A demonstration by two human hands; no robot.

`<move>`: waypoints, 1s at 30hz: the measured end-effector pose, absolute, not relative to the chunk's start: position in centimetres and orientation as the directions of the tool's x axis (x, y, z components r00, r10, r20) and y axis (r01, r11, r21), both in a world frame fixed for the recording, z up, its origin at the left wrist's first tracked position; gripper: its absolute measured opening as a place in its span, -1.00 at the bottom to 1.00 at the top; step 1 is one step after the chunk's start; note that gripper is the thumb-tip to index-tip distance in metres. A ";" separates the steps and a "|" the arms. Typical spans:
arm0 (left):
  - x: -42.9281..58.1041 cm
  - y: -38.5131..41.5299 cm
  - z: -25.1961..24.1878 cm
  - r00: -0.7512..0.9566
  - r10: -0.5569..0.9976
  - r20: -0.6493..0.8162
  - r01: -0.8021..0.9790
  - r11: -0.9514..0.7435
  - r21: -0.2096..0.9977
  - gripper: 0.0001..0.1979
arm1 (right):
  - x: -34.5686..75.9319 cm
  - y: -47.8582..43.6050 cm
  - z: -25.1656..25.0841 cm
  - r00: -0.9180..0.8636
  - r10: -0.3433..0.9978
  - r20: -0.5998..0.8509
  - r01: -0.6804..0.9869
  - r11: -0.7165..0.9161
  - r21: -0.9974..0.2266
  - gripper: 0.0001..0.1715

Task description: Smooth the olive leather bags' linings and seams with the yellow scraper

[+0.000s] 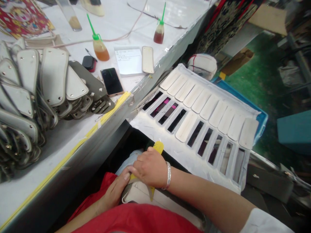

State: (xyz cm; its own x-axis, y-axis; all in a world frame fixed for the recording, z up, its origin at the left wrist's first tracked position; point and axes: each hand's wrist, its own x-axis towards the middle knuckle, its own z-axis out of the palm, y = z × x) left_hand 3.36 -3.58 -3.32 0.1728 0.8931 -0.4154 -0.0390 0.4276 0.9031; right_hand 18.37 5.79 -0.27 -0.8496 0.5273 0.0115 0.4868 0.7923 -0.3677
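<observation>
My right hand (149, 168), with a silver bangle at the wrist, is closed around a yellow-handled tool (158, 147) held low in front of my lap. Under it lies a cream leather piece (138, 194), and my left hand (116, 191) grips that piece at its left edge, thumb on top. Both hands sit below the table's edge. Beside them on the right stands a white slotted rack (170, 145) holding a row of several cream oblong pieces (209, 106), with one more lying across its open slots.
A heap of grey riveted leather parts (36, 94) fills the table's left. Further back stand two green-nozzle glue bottles (100, 48), a black phone (111, 81), a paper note (128, 60) and a single cream piece (147, 60). Yellow tape (80, 142) edges the table. A blue bin (262, 116) is under the rack.
</observation>
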 end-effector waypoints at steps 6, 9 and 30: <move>3.0 -3.0 -2.3 0.342 0.870 -0.355 -0.018 0.384 0.923 -0.58 | 19.3 4.2 0.4 -0.776 0.628 -0.063 0.609 0.720 -0.333 -0.52; 2.2 -3.0 -1.9 0.393 0.828 -0.401 0.059 0.412 0.909 -0.56 | 19.4 3.6 0.8 -0.749 0.655 -0.099 0.649 0.694 -0.312 -0.50; -0.4 -0.8 -2.9 0.523 0.741 -0.422 -0.073 0.532 0.844 -0.63 | 20.6 5.6 4.5 -0.730 0.667 -0.148 0.678 0.735 -0.028 -0.46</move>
